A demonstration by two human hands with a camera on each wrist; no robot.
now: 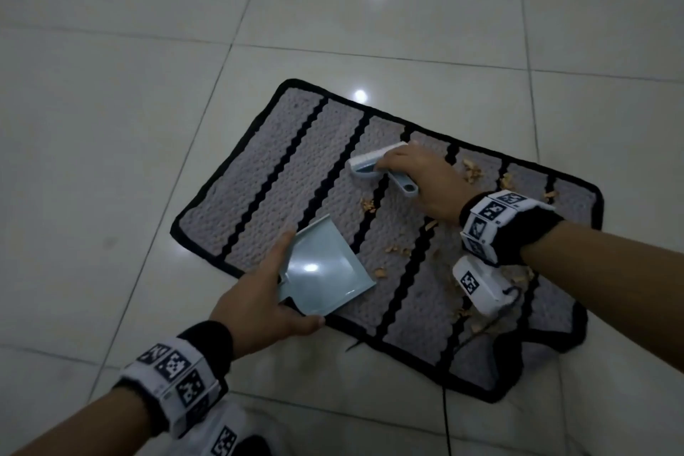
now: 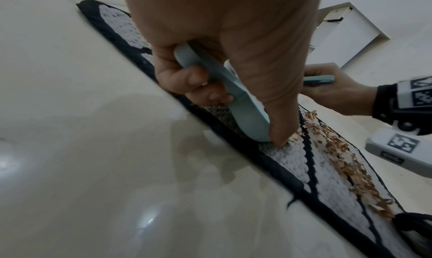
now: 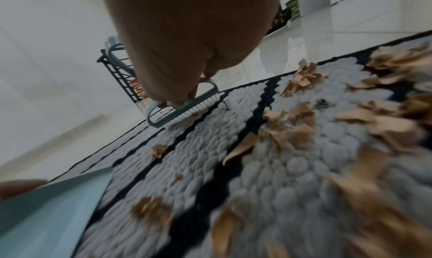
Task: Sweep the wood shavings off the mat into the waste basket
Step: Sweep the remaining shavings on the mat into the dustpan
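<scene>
Gripping the pale blue dustpan (image 1: 325, 266) by its rear end, the left hand (image 1: 259, 304) is holding the pan tilted at the near edge of the grey mat (image 1: 281, 174) with black stripes, its thumb lying along the pan's near side. The right hand (image 1: 418, 178) is closing around a small blue hand brush (image 1: 370, 163), its white bristles resting on the mat in the right wrist view; the fingers are covering most of the brush's handle. Wood shavings (image 1: 472, 170) are lying scattered over the right half of the mat, with a few between brush and pan, and some are hidden under the right wrist and its camera unit (image 1: 477, 285). The mat is lying on a glossy tiled floor (image 1: 111, 122), its near right corner folded and rumpled. A dark wire waste basket (image 3: 117, 71) is showing only in the right wrist view, beyond the mat's far edge and largely blocked by the hand. The near shavings there are blurred.
</scene>
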